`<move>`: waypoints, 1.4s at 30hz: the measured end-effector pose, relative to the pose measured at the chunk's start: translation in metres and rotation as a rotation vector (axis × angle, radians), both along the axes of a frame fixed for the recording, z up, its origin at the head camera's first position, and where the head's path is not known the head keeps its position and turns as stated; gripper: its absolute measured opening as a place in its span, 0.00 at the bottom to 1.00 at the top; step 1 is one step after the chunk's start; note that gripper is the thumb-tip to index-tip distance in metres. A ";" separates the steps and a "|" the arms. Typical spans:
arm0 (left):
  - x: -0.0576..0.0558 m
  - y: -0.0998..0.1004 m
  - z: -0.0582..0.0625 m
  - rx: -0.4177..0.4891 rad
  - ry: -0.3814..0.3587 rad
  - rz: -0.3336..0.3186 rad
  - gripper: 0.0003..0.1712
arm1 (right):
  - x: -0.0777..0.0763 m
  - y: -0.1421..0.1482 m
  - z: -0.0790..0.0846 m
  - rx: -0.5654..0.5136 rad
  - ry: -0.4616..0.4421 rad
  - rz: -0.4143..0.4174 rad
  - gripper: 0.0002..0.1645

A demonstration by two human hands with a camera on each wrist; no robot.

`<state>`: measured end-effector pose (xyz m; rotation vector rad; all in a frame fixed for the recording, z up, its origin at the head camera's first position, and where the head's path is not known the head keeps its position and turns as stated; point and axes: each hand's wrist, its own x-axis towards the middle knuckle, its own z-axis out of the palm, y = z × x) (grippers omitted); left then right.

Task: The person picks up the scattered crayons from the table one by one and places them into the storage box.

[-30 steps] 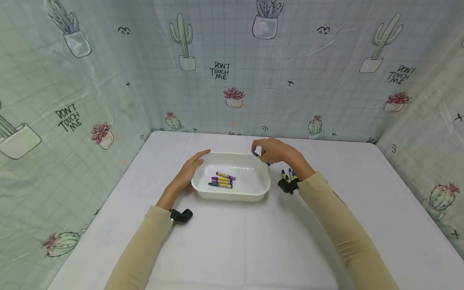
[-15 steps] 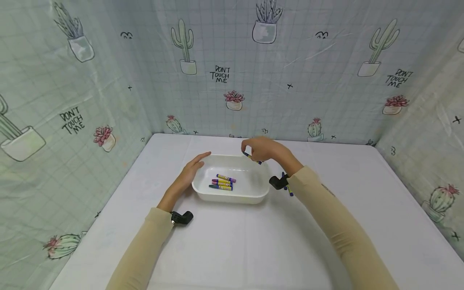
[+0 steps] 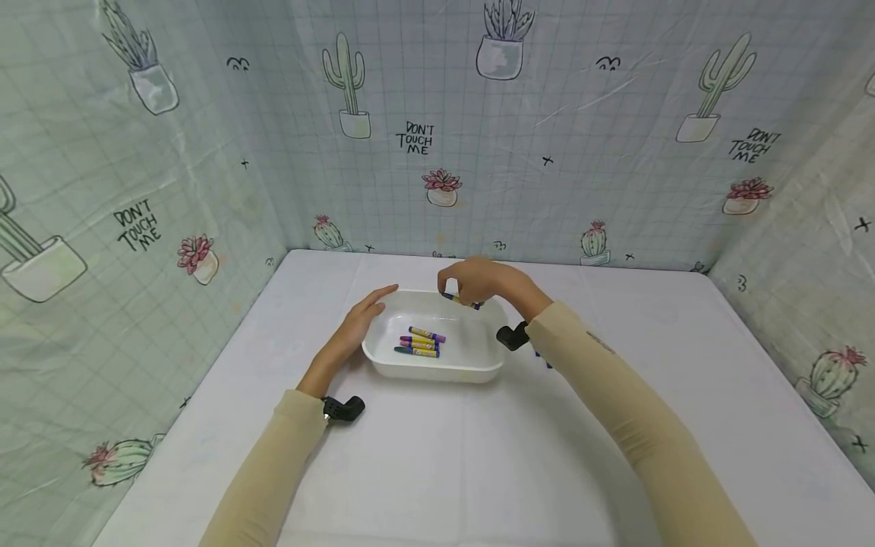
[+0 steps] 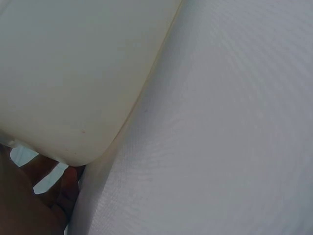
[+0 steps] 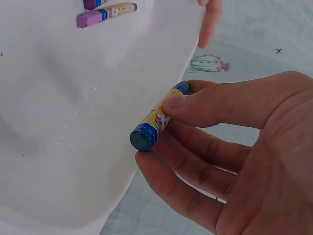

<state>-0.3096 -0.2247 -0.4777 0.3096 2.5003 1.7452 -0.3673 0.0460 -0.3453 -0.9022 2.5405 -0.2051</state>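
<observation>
Here we see the left hand (image 3: pixel 355 323) resting against the tray's (image 3: pixel 437 374) left edge, fingers fairly straight toward the far left corner, thumb spread apart at the rim. In the tray, left of its middle, lie four crayons (image 3: pixel 419 346) close together. Above the tray near its far edge, the right hand (image 3: pixel 478 279) pinches a green crayon (image 5: pixel 150 128) between thumb and fingers. Beside the tray's right edge, we spot blue ends (image 3: pixel 549 365) on the table (image 3: pixel 410 463), mostly hidden.
</observation>
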 end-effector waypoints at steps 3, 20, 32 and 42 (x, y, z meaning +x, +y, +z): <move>0.000 0.000 0.001 -0.003 0.005 -0.001 0.28 | -0.001 -0.006 0.000 0.005 -0.015 0.009 0.30; -0.002 0.000 0.001 -0.003 0.000 0.002 0.28 | -0.005 -0.045 -0.020 0.091 -0.077 0.035 0.29; 0.000 0.000 -0.001 -0.006 0.011 -0.002 0.28 | 0.008 -0.060 -0.031 0.124 -0.053 0.037 0.28; -0.003 -0.001 -0.001 0.025 -0.029 -0.012 0.28 | 0.009 -0.063 -0.037 0.137 -0.088 0.026 0.27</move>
